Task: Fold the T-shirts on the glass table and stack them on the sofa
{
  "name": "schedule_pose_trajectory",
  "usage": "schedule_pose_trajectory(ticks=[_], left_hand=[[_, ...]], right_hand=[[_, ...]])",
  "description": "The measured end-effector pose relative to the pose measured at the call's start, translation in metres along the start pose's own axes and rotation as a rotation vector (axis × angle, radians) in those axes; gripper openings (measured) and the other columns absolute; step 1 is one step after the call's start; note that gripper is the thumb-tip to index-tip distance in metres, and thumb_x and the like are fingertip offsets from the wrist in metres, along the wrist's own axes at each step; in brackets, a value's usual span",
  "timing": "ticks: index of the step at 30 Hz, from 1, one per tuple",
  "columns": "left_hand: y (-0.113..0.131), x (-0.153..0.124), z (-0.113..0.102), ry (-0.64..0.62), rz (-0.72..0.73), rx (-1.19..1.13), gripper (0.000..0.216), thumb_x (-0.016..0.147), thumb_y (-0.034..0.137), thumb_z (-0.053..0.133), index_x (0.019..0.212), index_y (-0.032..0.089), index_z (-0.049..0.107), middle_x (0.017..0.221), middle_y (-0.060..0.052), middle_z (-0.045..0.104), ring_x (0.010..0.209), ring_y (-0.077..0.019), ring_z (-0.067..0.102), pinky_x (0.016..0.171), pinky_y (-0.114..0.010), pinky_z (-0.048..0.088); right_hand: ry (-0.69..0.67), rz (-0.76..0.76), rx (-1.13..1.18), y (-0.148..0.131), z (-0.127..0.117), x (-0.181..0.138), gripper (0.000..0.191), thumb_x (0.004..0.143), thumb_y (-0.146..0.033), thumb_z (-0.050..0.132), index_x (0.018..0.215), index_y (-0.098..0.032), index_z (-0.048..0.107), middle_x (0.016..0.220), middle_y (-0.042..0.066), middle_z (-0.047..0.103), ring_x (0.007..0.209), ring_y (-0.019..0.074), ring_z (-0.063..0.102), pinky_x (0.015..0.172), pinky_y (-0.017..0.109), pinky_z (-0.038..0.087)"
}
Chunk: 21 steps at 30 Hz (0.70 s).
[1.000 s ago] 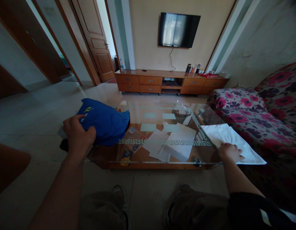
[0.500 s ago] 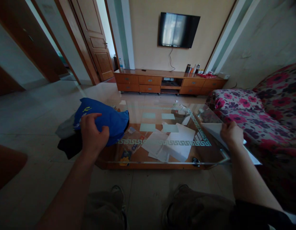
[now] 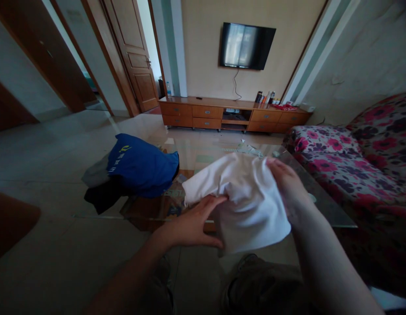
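Note:
A white cloth garment (image 3: 252,205), which looks like a folded shirt with a sleeve-like part stretching left, hangs over the near part of the glass table. My right hand (image 3: 290,188) is closed on its upper right edge. My left hand (image 3: 193,223) is at the garment's left side, thumb and fingers spread apart, the fingertips touching the fabric. On the table's left end lies a blue garment (image 3: 140,166) with yellow and white print, heaped with a grey cloth (image 3: 96,173) and a black cloth (image 3: 104,194).
The glass coffee table (image 3: 334,216) stands before my legs, its papers mostly hidden by the white garment. A floral-covered sofa (image 3: 341,162) is at the right. Along the far wall runs a wooden TV cabinet (image 3: 206,112) below a television (image 3: 247,46).
My right hand has brought the white garment from the table's right side to the middle. My left hand has moved right, away from the blue garment, to the white one.

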<state>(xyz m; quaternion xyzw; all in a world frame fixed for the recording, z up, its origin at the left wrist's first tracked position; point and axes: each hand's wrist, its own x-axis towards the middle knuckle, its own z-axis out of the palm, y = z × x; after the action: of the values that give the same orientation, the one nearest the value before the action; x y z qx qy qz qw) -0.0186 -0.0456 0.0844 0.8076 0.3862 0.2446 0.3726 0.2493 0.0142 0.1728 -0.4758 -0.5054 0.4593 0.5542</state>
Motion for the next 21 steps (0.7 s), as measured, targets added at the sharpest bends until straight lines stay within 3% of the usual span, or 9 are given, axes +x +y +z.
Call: schedule_pose_trajectory(ticks=[2,4,6,8,11,13,16,19,21], left_hand=[[-0.007,0.002,0.001,-0.028,-0.025,0.002,0.08,0.072,0.05,0.087,0.143,0.03,0.057,0.145,-0.011,0.056,0.13,-0.0316,0.056,0.11,-0.044,0.045],[-0.009,0.003,-0.001,-0.062,-0.052,-0.025,0.051,0.08,0.048,0.081,0.124,0.026,0.068,0.126,-0.01,0.067,0.115,-0.0286,0.064,0.1,-0.042,0.051],[-0.006,0.004,-0.005,-0.097,-0.069,-0.092,0.042,0.081,0.048,0.08,0.114,0.024,0.071,0.113,-0.009,0.071,0.104,-0.0265,0.068,0.092,-0.04,0.053],[0.001,0.004,-0.009,-0.138,-0.069,-0.2,0.047,0.078,0.048,0.083,0.115,0.023,0.07,0.112,-0.009,0.072,0.101,-0.0256,0.069,0.091,-0.04,0.054],[0.013,0.004,-0.011,-0.218,-0.052,-0.384,0.064,0.07,0.046,0.09,0.126,0.024,0.065,0.124,-0.01,0.07,0.11,-0.0271,0.068,0.096,-0.041,0.054],[0.018,0.004,-0.01,-0.236,-0.04,-0.44,0.087,0.062,0.042,0.095,0.139,0.027,0.056,0.137,-0.012,0.063,0.122,-0.0304,0.063,0.102,-0.043,0.052],[0.019,0.007,-0.001,-0.118,-0.031,-0.393,0.111,0.053,0.037,0.099,0.15,0.031,0.045,0.147,-0.011,0.057,0.13,-0.0352,0.057,0.107,-0.047,0.049],[0.012,0.017,0.011,0.018,-0.067,-0.359,0.064,0.075,0.038,0.086,0.133,0.027,0.063,0.128,-0.009,0.071,0.12,-0.0345,0.064,0.106,-0.049,0.049],[0.005,0.024,0.018,0.084,-0.113,-0.381,0.035,0.084,0.036,0.077,0.117,0.025,0.072,0.114,-0.008,0.076,0.117,-0.0344,0.066,0.108,-0.05,0.047]], right_hand=[[0.0,0.081,0.1,0.0,0.018,-0.014,0.032,0.087,-0.055,0.071,0.09,-0.025,0.06,0.073,0.001,0.063,0.072,0.0211,0.064,0.064,0.033,0.053],[0.194,-0.039,0.187,-0.004,0.033,-0.028,0.029,0.09,-0.054,0.067,0.092,-0.026,0.058,0.077,-0.001,0.061,0.07,0.0177,0.061,0.064,0.03,0.051],[0.314,-0.212,0.184,-0.008,0.046,-0.041,0.027,0.095,-0.055,0.062,0.096,-0.028,0.056,0.08,-0.002,0.059,0.071,0.0153,0.058,0.065,0.029,0.05],[0.158,-0.241,0.086,-0.01,0.056,-0.049,0.028,0.095,-0.057,0.063,0.099,-0.03,0.057,0.081,-0.002,0.058,0.073,0.016,0.058,0.067,0.03,0.05],[-0.138,-0.144,-0.025,-0.011,0.063,-0.048,0.039,0.091,-0.066,0.063,0.107,-0.031,0.059,0.081,0.001,0.06,0.078,0.0207,0.062,0.067,0.034,0.052],[-0.078,-0.16,0.016,-0.011,0.063,-0.043,0.045,0.094,-0.073,0.052,0.112,-0.032,0.057,0.081,0.001,0.059,0.08,0.0213,0.063,0.068,0.035,0.053],[0.024,-0.141,0.127,-0.005,0.064,-0.034,0.043,0.095,-0.071,0.05,0.109,-0.032,0.056,0.079,-0.001,0.056,0.075,0.0186,0.061,0.068,0.032,0.053],[-0.11,0.054,0.227,0.013,0.066,-0.026,0.036,0.09,-0.062,0.065,0.102,-0.029,0.055,0.074,-0.003,0.055,0.07,0.0169,0.059,0.068,0.033,0.054],[-0.192,0.126,0.26,0.029,0.063,-0.021,0.037,0.089,-0.059,0.067,0.107,-0.029,0.055,0.079,-0.002,0.06,0.074,0.0177,0.062,0.071,0.035,0.055]])
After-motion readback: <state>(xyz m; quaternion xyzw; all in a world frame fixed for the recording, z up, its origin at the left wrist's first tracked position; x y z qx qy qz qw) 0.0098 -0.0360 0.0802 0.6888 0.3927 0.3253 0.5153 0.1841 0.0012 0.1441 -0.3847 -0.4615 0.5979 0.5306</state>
